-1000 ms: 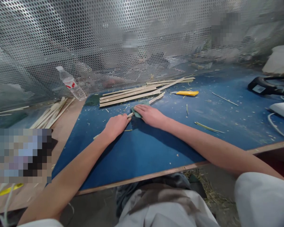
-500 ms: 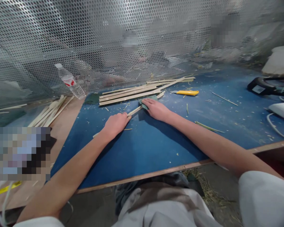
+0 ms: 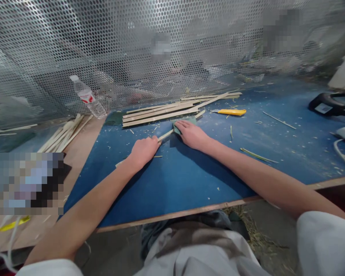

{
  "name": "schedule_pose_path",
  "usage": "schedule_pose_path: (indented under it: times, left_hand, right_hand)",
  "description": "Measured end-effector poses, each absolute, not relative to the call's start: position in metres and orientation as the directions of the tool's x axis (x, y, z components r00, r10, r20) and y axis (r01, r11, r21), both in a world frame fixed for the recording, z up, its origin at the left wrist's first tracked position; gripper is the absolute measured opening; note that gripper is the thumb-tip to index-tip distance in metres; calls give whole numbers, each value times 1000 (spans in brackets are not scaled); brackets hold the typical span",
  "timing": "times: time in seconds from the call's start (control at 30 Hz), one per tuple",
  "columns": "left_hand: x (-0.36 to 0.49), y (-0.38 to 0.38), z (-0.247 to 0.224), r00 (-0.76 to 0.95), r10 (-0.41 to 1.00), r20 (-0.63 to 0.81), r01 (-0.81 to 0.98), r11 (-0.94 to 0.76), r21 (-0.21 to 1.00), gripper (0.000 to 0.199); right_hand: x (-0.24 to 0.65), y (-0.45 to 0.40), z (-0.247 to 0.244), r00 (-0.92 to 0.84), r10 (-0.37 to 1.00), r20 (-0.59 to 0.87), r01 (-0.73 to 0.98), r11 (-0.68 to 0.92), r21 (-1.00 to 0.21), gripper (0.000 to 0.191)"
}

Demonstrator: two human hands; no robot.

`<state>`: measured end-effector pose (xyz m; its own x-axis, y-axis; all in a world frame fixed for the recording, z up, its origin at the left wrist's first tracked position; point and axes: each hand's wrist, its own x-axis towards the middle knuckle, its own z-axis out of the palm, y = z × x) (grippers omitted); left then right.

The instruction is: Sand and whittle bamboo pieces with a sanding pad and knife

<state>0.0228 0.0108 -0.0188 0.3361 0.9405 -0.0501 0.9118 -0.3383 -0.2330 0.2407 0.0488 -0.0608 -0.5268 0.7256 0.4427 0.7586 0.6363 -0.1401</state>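
So the left hand [image 3: 145, 150] is curled snugly around a pale strip [image 3: 166, 135], and the right hand [image 3: 192, 134] is closed over a green pad [image 3: 176, 129] on that same strip, thumb hidden. The strip's over the middle of the blue surface [image 3: 172, 191], long axis slanting from near left to far right, far tip pointing roughly at the yellow cutter [image 3: 232, 112]. Just beyond, 3+ more strips [image 3: 161, 118] lie at a shallower slant.
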Motion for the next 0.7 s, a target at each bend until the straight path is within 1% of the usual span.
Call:
schedule_pose_path:
  times: [0.1,0.17,0.23,0.33,0.4,0.47,0.53,0.6,0.7]
  left_hand:
    - [22,9,-19,348,937,-40,906,-347,-241,39]
    - [21,8,-19,351,936,-37,905,-350,-241,38]
    - [22,7,-18,340,940,-41,911,-340,-235,39]
    - [25,7,-17,321,945,-57,919,-325,-223,41]
    - [26,7,-17,319,946,-63,919,-325,-225,41]
    - [26,7,-17,325,944,-61,915,-330,-233,40]
    - [25,5,-17,335,941,-55,910,-338,-240,38]
    - [24,5,-17,341,939,-48,908,-342,-242,39]
    - [25,5,-16,331,942,-57,914,-335,-231,41]
  right_hand:
    - [221,31,-63,-630,642,437,668,735,-118,51]
    - [211,23,-63,-663,607,439,629,769,-114,52]
    - [214,26,-61,-646,632,429,652,748,-122,51]
    - [232,38,-57,-560,724,403,748,651,-131,49]
    - [237,39,-56,-524,754,395,782,610,-126,49]
    - [229,32,-57,-558,728,398,754,645,-124,50]
    - [217,22,-61,-621,668,410,686,717,-128,52]
    - [211,18,-62,-655,632,415,640,755,-141,52]
    - [220,25,-60,-602,693,396,699,698,-159,50]
